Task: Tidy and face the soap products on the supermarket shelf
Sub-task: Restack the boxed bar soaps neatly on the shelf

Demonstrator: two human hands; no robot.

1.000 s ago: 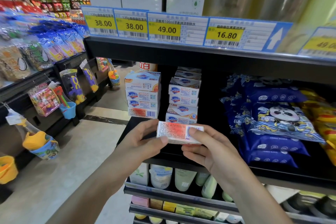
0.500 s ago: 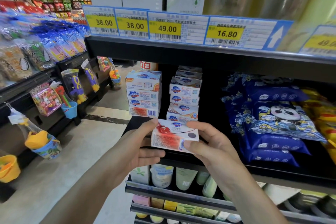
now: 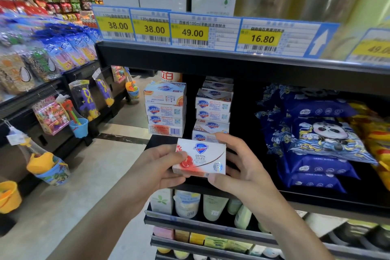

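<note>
While both hands grip it, a white soap box [image 3: 200, 159] faces the camera, held just before the black shelf [image 3: 329, 196] edge. Left hand [image 3: 157, 168] curls round its left end, right hand [image 3: 242, 173] round its right. Behind stand two stacks of soap boxes: four at left [image 3: 165, 111], about five at right [image 3: 213, 112]. Blue packets [image 3: 316, 143] lie rightward; an open aisle floor [image 3: 73, 186] lies leftward.

Far-right price tag [image 3: 377, 48] blurred, cropped
</note>
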